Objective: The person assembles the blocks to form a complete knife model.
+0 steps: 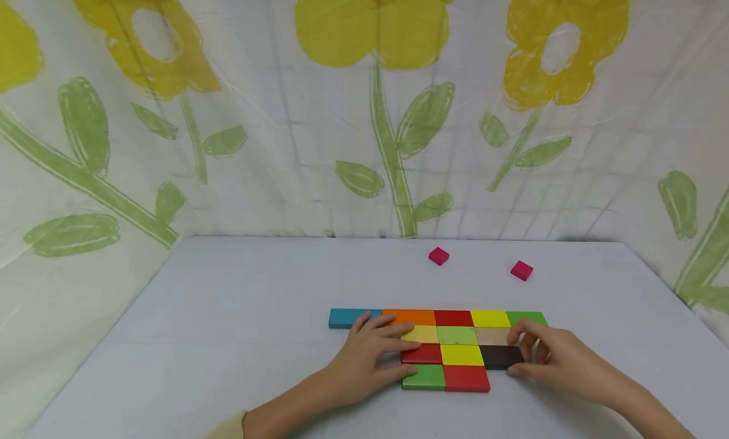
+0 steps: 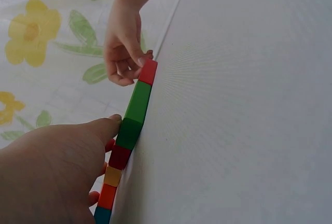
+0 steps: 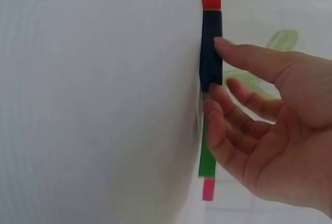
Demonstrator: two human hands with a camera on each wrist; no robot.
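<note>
Flat coloured blocks lie edge to edge in stepped rows. My left hand point(image 1: 373, 363) rests with fingers spread over the left ends, touching the orange block point(image 1: 418, 316), the pale yellow block point(image 1: 423, 334), the dark red block point(image 1: 424, 354) and the green block point(image 1: 423, 379). At the right end, the curled fingers and thumb of my right hand point(image 1: 555, 363) hold the black block point(image 1: 498, 357); its thumb also shows on that block point(image 3: 211, 53) in the right wrist view. The index finger is beside the beige block point(image 1: 491, 336). A red block point(image 1: 467, 379) ends the front row.
A blue block point(image 1: 350, 318) and a green block point(image 1: 525, 318) end the back row. Two small pink blocks point(image 1: 438, 256) lie farther back on the white table point(image 1: 239, 300). Behind it hangs a flower-printed curtain point(image 1: 273, 142).
</note>
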